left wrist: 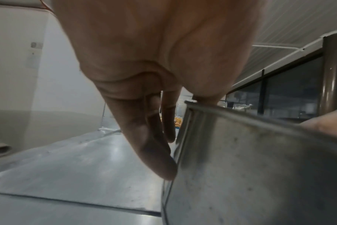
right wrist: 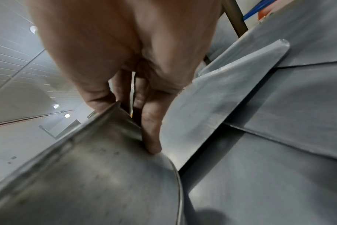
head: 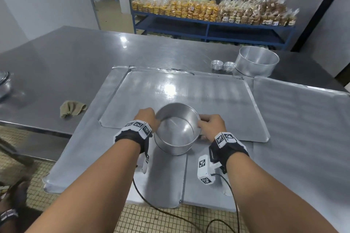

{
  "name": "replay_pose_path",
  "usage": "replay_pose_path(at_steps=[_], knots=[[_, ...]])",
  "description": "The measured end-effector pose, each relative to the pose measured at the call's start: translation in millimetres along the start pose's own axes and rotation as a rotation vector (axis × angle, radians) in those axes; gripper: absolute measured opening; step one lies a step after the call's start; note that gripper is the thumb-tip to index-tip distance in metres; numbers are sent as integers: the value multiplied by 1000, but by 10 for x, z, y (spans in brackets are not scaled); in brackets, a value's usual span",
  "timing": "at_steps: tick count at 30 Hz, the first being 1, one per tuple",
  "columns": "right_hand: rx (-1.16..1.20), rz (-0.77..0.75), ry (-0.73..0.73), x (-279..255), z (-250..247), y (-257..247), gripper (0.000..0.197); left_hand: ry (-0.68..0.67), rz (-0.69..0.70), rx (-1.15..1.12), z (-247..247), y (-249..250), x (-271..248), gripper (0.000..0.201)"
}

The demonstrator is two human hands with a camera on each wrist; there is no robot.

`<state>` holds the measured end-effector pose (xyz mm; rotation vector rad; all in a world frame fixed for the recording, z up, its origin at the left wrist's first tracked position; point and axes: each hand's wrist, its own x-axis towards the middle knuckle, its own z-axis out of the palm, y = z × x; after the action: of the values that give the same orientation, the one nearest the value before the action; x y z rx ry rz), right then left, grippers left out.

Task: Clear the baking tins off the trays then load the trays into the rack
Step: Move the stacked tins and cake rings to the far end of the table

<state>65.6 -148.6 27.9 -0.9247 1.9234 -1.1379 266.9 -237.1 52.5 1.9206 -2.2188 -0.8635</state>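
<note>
The round tin point(head: 175, 130) hid most of my fingertips. My left hand point(head: 146, 117) and right hand point(head: 212, 125) gripped its rim, fingers point(left wrist: 158, 152) curled against its wall, above the tray point(head: 189, 89).

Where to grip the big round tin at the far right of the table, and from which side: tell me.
Take the large round tin by its rim, one hand on each side, coming from above. It stands upright and open-topped, with tall, smooth walls and no handles visible. The left hand and right hand hold the smaller round tin that way now.
</note>
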Motion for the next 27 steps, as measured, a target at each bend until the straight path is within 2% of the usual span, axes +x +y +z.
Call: replay_pose_path(at_steps=[3,6,10,13,18,23,27], knots=[[-44,-91,96,113,-200,16,37,-16,-30,-129,71,249,15,14],[12,-75,191,222,-463,47,40,-29,-38,-217,198,550,62,11],[27,-71,282,413,-919,109,40,-100,-33,-417,416,1062,163,17],[56,-70,336,621,-1341,197,39,-84,-13,-501,580,1505,267,6],[105,-67,361,1113,-2129,407,42,-38,-2,-535,927,2393,520,31],[132,-36,379,1770,-2996,579,36,-19,98,-498,1309,3378,970,27],[261,27,392,2383,-3685,735,39,-4,189,-474,1620,4194,1380,20]])
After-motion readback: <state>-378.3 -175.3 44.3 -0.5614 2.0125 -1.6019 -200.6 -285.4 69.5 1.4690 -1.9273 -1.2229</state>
